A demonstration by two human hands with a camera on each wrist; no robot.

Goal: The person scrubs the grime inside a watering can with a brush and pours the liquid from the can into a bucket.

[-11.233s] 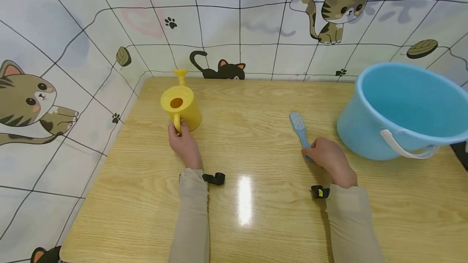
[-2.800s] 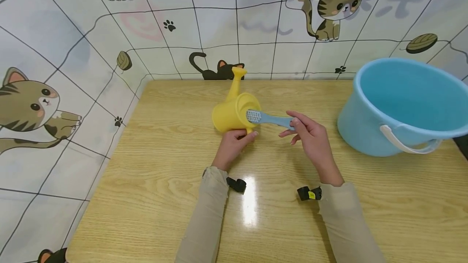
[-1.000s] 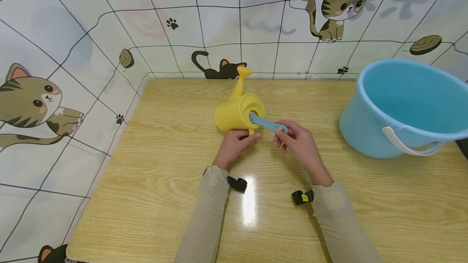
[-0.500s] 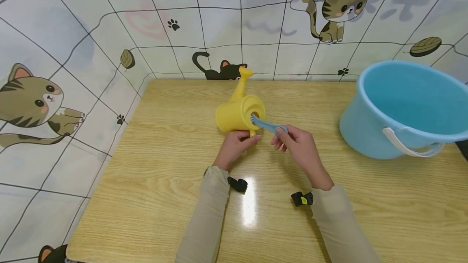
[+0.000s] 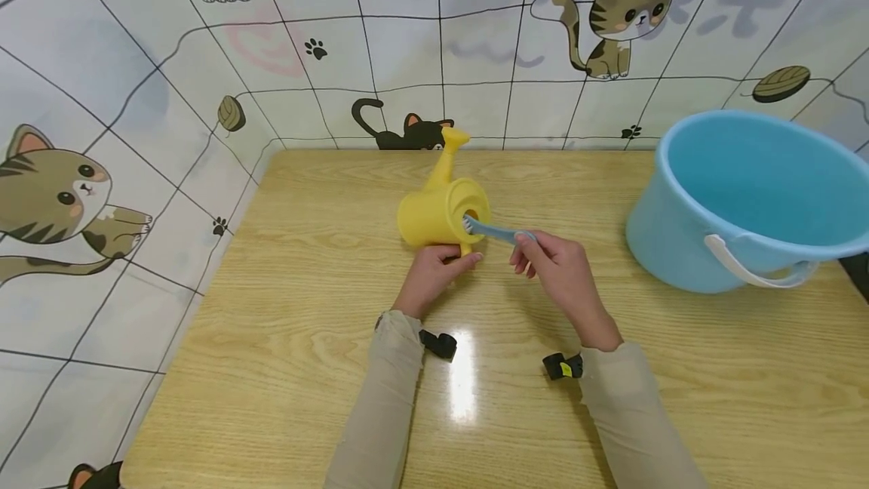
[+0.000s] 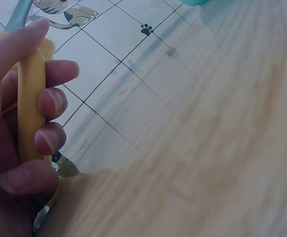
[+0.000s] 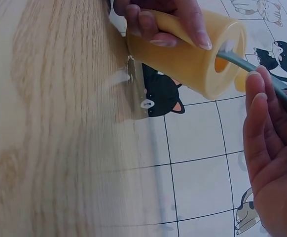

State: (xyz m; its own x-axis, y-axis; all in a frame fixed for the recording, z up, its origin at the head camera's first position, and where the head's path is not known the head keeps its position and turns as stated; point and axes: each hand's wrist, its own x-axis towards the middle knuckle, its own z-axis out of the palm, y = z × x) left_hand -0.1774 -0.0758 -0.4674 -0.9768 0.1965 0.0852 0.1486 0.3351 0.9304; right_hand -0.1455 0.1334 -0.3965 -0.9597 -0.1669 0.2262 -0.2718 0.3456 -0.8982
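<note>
My left hand (image 5: 434,274) grips the handle of a yellow watering can (image 5: 428,217), tilted so its round top opening turns right. In the left wrist view, the fingers curl round the can's handle (image 6: 31,108). My right hand (image 5: 563,270) pinches the end of a light blue brush (image 5: 498,233) between thumb and fingers. White bristles on the brush sit at the can's opening. From the right wrist view, the brush head (image 7: 226,53) reaches into the hole, its tip partly hidden by the rim.
A big light blue bucket (image 5: 648,232) with a white handle stands at the right of the wooden table (image 5: 285,338). Behind and to the left rises a wall (image 5: 475,51) printed with cats and grid lines. Each wrist wears a small black camera (image 5: 440,345).
Since the oldest frame, the can has moved right and tipped over in my left hand, and my right hand has lifted the brush to it. Over the last second the brush has shifted slightly.
</note>
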